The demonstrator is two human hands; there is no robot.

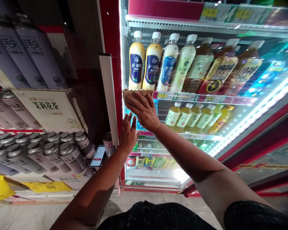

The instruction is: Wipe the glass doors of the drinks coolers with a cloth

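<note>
My right hand (144, 110) presses a brown cloth (137, 93) against the glass door (163, 118) of a lit drinks cooler, with its fingers laid over the cloth. Lower and to the left, my left hand (129, 132) has its fingers stretched upward at the door's left edge and holds nothing. I cannot tell whether it touches the glass. Beside it runs the long white door handle (110, 99). Behind the glass, just above the cloth, stand upright yellow bottles with white caps (136, 64).
More bottled drinks (189, 116) fill the cooler shelves. At left, boxes (48, 108) and rows of silver-capped bottles (69, 155) stand on a display with yellow tags (48, 186). A phone with a lit screen (98, 156) is near the left forearm. Another red-framed door (261, 159) is at right.
</note>
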